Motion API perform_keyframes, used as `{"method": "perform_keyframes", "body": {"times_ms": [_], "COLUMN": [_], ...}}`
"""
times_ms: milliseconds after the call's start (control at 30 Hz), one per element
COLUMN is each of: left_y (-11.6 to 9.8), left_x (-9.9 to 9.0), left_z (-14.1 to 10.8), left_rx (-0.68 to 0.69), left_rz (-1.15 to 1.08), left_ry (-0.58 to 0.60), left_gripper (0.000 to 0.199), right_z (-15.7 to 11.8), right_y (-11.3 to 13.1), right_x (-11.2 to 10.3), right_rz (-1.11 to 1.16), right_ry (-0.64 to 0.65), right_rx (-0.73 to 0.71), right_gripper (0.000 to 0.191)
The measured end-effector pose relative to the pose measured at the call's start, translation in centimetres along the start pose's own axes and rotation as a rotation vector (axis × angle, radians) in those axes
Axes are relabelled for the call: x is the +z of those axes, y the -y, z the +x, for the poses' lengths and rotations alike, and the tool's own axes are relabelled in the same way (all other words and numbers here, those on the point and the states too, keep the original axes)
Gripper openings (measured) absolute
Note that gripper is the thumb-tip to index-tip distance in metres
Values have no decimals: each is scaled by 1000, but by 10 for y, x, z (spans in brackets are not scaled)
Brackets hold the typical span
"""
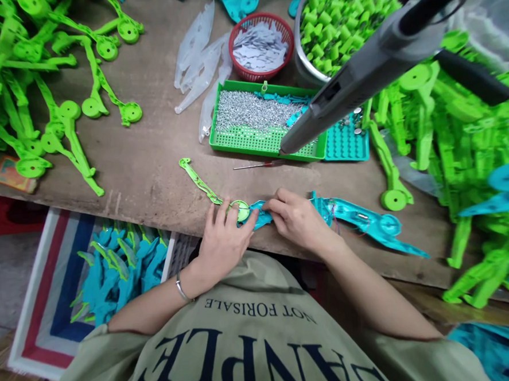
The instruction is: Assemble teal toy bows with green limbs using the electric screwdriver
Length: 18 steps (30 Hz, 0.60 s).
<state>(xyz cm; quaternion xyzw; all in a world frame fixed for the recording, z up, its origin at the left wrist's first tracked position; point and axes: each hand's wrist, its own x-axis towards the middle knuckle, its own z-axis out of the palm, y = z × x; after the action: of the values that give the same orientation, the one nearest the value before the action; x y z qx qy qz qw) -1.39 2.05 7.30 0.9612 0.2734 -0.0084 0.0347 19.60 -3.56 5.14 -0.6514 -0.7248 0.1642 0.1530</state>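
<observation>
right hand (297, 216): fingertips bunched over blue shell (375, 223), anything between them hidden. left hand (225, 238): fingers cover part of the green arm (197, 182). wires (334, 213) on shell too fine to trace. grey tool (351, 81), 2 o'clock, runs off top, hides part of green tray (245, 141). steel bowl (304, 61), 1 o'clock, cut at top. green heaps, 10 (16, 96) and 3 o'clock (445, 138), cut by side edges. card (14, 173), 9 o'clock: blurred.

shirt (263, 328): olive green, loose short sleeves (103, 358) | print (206, 357): dark capitals, upside down | left wrist (190, 282): slim silver bangle (180, 288)
</observation>
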Motion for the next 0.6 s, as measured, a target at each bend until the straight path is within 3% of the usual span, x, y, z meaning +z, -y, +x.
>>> {"method": "perform_keyframes", "body": {"times_ms": [300, 600], "left_y": [-2, -1], "left_x": [-3, -1], "left_z": [2, 1], "left_rx": [-29, -39], "left_rz": [-10, -38], "left_ry": [34, 22], "left_gripper": [50, 50], "right_z": [-5, -24], "right_y": [4, -16], "right_x": [-16, -21], "right_rz": [-125, 65], "right_ry": [25, -83], "right_rx": [-55, 110], "right_gripper": [38, 27]}}
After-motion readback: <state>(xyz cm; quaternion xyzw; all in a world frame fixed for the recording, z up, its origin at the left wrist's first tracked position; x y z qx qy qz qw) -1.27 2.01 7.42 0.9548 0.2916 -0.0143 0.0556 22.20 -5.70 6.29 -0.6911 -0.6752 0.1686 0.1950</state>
